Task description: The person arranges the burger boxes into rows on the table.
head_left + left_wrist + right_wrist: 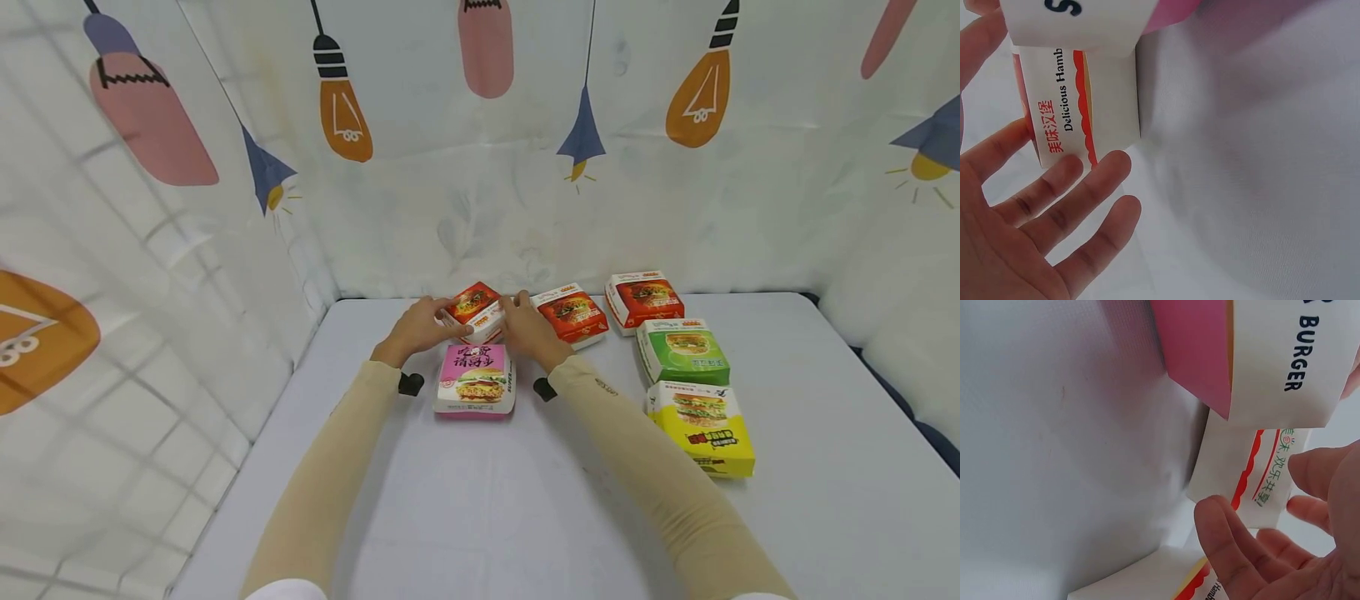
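Note:
A red-and-white burger box (480, 315) sits at the back left of the table, turned at an angle between my two hands. My left hand (422, 327) is at its left side, the fingers spread and fairly straight, with a fingertip touching the box's edge in the left wrist view. On the other side is my right hand (531, 332), its fingers loosely bent beside the box's end. Whether they touch it is hard to tell. Directly in front stands a pink burger box (474, 379), between my wrists, partly covering the red-and-white box in both wrist views.
Just right of my right hand lies another red burger box (572, 313). Farther right, a third red box (645, 298), a green box (684, 350) and a yellow box (702, 427) form a column. A patterned curtain (480, 192) hangs behind the white table (480, 508).

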`<state>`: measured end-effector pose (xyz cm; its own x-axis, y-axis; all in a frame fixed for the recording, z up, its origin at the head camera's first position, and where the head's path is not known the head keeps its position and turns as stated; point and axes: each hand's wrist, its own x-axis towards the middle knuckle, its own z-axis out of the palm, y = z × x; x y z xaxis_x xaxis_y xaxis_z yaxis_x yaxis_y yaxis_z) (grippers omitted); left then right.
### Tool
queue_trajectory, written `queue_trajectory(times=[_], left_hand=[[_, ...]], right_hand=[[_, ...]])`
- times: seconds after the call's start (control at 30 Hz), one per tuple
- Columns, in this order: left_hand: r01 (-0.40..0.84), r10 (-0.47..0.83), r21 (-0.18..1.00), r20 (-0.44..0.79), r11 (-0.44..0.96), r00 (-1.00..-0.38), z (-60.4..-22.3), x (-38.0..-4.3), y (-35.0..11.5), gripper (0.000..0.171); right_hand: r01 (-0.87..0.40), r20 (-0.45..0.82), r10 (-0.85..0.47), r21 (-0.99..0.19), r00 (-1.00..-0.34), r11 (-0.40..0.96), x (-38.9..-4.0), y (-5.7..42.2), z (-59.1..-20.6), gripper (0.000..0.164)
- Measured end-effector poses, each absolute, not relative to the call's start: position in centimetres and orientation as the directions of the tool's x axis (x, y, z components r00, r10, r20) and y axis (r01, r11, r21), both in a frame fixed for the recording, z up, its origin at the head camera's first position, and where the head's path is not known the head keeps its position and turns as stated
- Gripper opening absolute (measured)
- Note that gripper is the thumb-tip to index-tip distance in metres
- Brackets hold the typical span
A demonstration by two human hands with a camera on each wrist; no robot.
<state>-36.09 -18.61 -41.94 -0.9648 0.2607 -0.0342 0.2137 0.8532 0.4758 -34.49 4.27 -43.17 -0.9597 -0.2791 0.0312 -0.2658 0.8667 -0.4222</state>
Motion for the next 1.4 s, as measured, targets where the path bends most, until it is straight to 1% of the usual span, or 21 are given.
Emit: queue_trajectory(times=[0.2, 0.37, 0.63, 0.9, 1.1, 1.4], left_hand=[[0.161, 0.233, 0.474, -0.096, 0.866, -0.968, -41.9, -36.0, -18.4, 0.094], [0.154, 0.227, 0.464, -0.105, 0.872, -0.968, -41.9, -36.0, -18.4, 0.098], [0.166, 0.245, 0.466, -0.112, 0.869, -0.963, -41.7, -35.9, -18.5, 0.096], [0.173, 0.261, 0.478, -0.123, 0.861, -0.957, -41.7, -35.8, -18.6, 0.094], [0.197, 0.282, 0.486, -0.108, 0.852, -0.953, -41.9, -35.7, -18.8, 0.091], [0.171, 0.271, 0.543, -0.109, 0.822, -0.956, -42.0, -35.7, -19.1, 0.082]], right_hand=[[-0.257, 0.029, -0.267, -0.390, -0.963, 0.885, -34.3, 4.1, -43.2, 0.055], [-0.239, 0.021, -0.251, -0.390, -0.968, 0.889, -34.4, 4.0, -43.1, 0.057], [-0.228, 0.011, -0.242, -0.387, -0.970, 0.894, -34.2, 3.8, -43.1, 0.054], [-0.190, -0.011, -0.211, -0.393, -0.977, 0.900, -33.7, 3.6, -42.7, 0.051], [-0.170, -0.022, -0.194, -0.392, -0.981, 0.904, -33.5, 3.4, -42.5, 0.052], [-0.153, 0.001, -0.165, -0.379, -0.986, 0.912, -33.5, 3.4, -42.5, 0.050]])
